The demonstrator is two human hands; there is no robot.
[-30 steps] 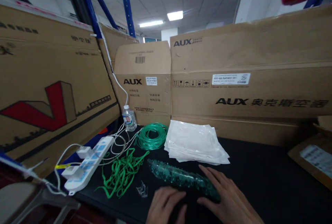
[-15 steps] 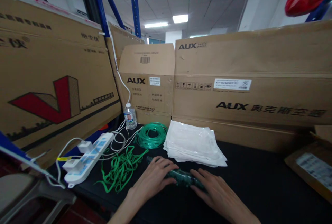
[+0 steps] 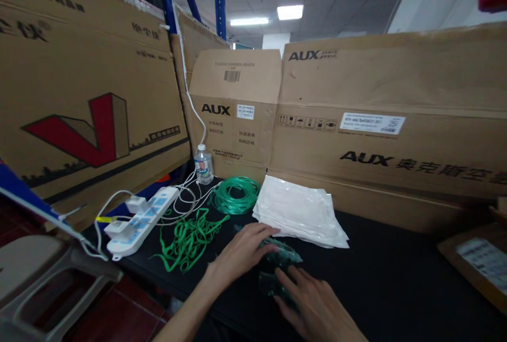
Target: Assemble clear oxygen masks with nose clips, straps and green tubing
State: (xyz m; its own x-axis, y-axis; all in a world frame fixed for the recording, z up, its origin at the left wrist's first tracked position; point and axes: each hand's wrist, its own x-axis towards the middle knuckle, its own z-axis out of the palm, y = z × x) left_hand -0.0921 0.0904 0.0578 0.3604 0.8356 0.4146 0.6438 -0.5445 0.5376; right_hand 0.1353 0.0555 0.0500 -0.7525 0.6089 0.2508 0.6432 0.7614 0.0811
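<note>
Green translucent plastic pieces (image 3: 279, 252), seemingly a nested row of small moulded parts, lay on the black tabletop (image 3: 396, 278) just in front of the stack of clear flat plastic bags (image 3: 297, 210), which served as my landmark. Left hand (image 3: 241, 252) rested over the end of the row nearest the bags, fingers (image 3: 263, 231) gently curled and spread, pressing down on it rather than closing round it; likely it steadied the row. Right hand (image 3: 312, 305) sat nearer the viewer than the bags, fingers half bent on a darker green piece (image 3: 269, 284) lying apart from the row; whether it actually gripped that piece I could not tell, since the hand covered it. Left of the bags lay a coil of green tubing (image 3: 235, 194), and forward-left of them a loose tangle of green elastic straps (image 3: 186, 239), both within easy reach, probably laid out as stock. Farther left of the bags stood a white power strip (image 3: 138, 223) with plugs and white cables, and behind the coil a small clear water bottle (image 3: 203, 164). Behind the bags rose a wall of brown cardboard cartons (image 3: 376, 115) printed AUX, closing in the bench.
</note>
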